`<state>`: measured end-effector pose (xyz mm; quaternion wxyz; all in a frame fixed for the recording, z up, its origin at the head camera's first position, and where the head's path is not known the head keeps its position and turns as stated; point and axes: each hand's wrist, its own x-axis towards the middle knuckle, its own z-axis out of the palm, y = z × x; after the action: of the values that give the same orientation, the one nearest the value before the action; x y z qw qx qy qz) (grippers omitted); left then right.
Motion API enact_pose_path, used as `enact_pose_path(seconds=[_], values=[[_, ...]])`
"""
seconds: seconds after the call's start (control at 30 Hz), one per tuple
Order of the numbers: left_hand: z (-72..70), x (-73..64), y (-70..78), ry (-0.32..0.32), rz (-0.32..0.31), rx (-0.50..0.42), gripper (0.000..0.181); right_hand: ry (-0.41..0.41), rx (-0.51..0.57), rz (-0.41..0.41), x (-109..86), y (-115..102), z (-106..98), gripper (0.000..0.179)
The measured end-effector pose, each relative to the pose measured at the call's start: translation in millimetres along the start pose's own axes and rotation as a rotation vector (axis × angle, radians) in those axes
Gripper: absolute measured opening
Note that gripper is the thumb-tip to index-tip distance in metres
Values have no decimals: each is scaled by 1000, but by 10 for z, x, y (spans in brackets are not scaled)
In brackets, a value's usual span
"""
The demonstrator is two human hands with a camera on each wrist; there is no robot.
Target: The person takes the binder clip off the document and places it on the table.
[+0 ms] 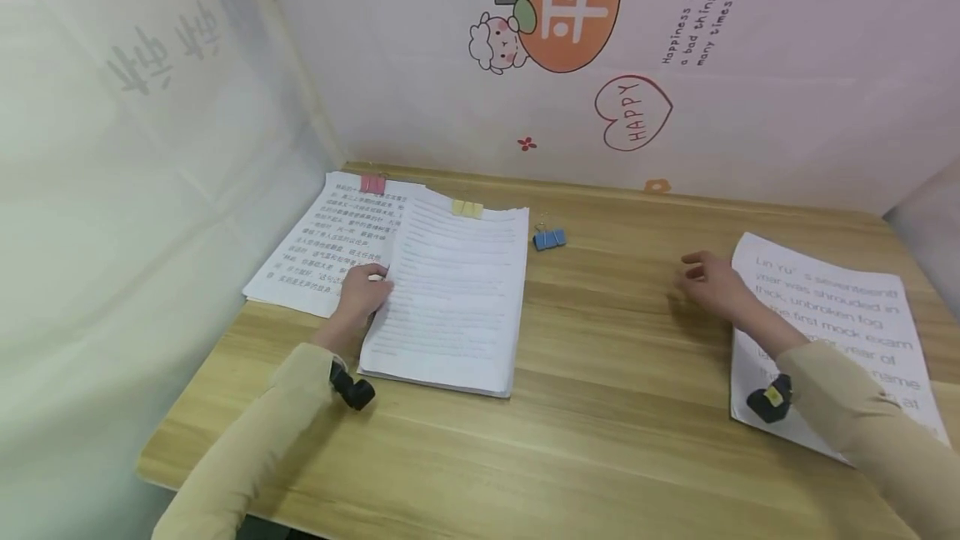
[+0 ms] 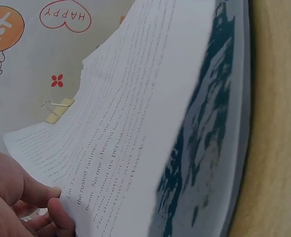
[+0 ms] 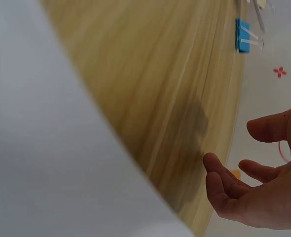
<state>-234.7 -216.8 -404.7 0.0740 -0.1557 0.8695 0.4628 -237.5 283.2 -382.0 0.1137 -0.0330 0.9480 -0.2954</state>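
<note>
Plainly, the two hands are well apart. The left hand has the left edge of the middle stack of printed pages pinched between thumb and fingers, as the left wrist view shows, with the pages bowed near that grip. The right hand holds nothing; its fingers are loosely bent with the thumb apart from them, above the wooden table by the near edge of the right stack, whose top sheet carries large English print. Across the top of the middle stack sits a yellow binder clip, and just beyond its right edge a blue binder clip lies loose on the wood, gripping no paper. To the left, partly under the middle stack, is a stack with Chinese print, bearing a pink binder clip on its top edge. Judging by this, the clipping looks about two-thirds done: two stacks have their clips on, while the right stack shows none along the part of its edge in view, so the blue one is probably what is left for it. Whether the left hand is settling the middle stack or letting it go, I cannot tell. Behind everything stands a pale printed backdrop with a red heart outline.
</note>
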Motion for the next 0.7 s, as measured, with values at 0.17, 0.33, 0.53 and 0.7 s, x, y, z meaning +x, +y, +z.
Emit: enact_pose_path(seconds=[0.17,0.33,0.53,0.7], values=[[65,-91,28,-29,5,-22,31,-16,-6,-59,-11,-223,127,55],[130,-170,55,-53,27,-46,27,-41,-11,-86,-17,-410,243,53],[223,-279,77,-90,24,-105,26,-87,73,-99,-22,-573,409,50],[325,-338,101,-121,31,-130,24,-157,150,-105,-37,-740,533,51]])
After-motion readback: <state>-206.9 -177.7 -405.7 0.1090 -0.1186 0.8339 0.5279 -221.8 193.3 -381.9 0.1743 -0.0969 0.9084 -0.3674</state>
